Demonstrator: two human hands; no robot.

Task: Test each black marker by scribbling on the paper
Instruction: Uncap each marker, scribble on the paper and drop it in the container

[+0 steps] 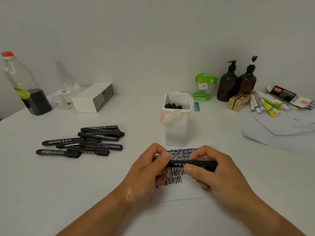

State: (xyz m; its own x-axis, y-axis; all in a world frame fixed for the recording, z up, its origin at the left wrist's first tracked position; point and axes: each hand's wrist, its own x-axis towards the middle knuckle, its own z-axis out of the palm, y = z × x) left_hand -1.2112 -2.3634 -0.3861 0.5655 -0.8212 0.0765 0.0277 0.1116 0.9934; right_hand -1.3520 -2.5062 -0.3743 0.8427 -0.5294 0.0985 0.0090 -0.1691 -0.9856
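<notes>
1. The left hand (150,169) and the right hand (214,171) both hold one black marker (177,163), which lies level between them, crosswise, over the paper (184,192) near the front edge of the desk (68,184).
2. The left hand's thumb and curled fingers pinch the marker's left end. The right hand's thumb and fingers wrap its right part. Whether the cap is on cannot be told, since the hands cover both ends.
3. The paper lies flat on the desk under the hands, with rows of black zigzag scribbles (175,178) on its far half and its near strip bare.
4. A loose pile of black markers (85,142) lies on the desk to the left, well apart from the paper.
5. A white tub (177,133) with a handle stands just behind the paper, and black marker ends (173,106) show inside it.
6. Along the back edge, from the left, stand a clear bottle (25,86) with a red cap and dark liquid, a white box (92,99), a green and clear container (203,86), a small blue lighter (196,106) and two brown pump bottles (237,82).
7. At the back right corner are a gold box (237,102), a bundle of coloured pens (265,104) and pale crumpled sheets (281,132).
</notes>
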